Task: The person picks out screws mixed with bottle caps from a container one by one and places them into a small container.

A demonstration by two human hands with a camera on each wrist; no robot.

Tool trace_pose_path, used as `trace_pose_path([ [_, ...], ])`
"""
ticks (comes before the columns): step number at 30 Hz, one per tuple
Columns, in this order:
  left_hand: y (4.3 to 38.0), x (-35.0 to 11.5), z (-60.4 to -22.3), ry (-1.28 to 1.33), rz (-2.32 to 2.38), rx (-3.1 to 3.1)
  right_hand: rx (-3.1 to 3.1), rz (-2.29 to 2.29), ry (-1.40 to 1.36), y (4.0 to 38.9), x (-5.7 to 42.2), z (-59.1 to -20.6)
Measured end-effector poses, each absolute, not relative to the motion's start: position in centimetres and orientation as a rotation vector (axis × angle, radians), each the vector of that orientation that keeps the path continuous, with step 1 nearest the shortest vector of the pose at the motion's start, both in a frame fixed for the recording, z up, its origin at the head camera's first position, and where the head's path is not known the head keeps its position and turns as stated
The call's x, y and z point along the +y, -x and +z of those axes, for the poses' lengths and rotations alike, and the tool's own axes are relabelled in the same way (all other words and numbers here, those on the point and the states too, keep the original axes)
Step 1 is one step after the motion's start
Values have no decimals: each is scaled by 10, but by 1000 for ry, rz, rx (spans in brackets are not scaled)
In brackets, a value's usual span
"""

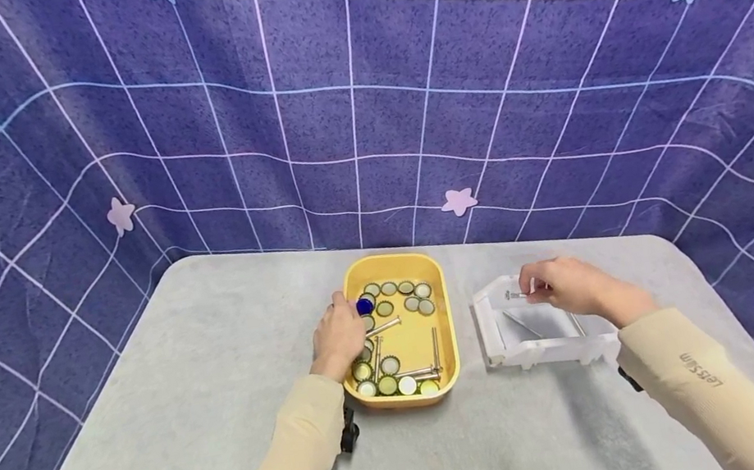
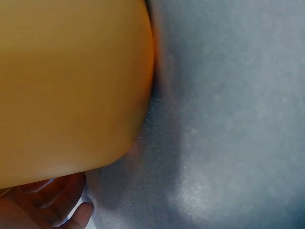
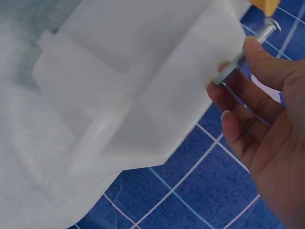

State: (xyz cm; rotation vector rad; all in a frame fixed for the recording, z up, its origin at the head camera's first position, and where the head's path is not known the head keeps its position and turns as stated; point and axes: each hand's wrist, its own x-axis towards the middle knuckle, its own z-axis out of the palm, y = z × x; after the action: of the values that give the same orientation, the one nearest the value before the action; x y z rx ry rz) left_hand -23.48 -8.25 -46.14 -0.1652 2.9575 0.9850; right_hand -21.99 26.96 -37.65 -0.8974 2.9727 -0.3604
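My right hand (image 1: 569,286) pinches a metal bolt (image 3: 248,52) between thumb and fingertips, above the white bin (image 1: 488,328). The right wrist view shows its threaded shank and wider head. Inside the bin lie a long thin bolt (image 1: 523,324) and another bolt (image 1: 577,325), partly under the hand. At the left wall of the yellow tub (image 1: 436,275), my left hand (image 1: 340,337) grips the side; its fingers (image 2: 62,200) look curled against the tub in the left wrist view. Several bottle caps (image 1: 385,308) and long bolts (image 1: 436,350) are in the tub.
Both containers stand on a grey table (image 1: 221,377), the yellow tub left of the white bin with a gap between. A blue bottle cap (image 1: 364,306) lies by the tub's left wall. Behind the table hangs a blue curtain (image 1: 326,110) with grid lines and stars.
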Motion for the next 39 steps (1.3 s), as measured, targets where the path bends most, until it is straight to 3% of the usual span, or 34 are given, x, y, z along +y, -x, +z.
trace_pose_path([
  [13, 234, -83, -459, 166, 978, 2957, 3047, -292, 897, 217, 250, -375],
  [39, 234, -84, -463, 169, 971, 2968, 2978, -389, 1001, 230, 152, -380],
])
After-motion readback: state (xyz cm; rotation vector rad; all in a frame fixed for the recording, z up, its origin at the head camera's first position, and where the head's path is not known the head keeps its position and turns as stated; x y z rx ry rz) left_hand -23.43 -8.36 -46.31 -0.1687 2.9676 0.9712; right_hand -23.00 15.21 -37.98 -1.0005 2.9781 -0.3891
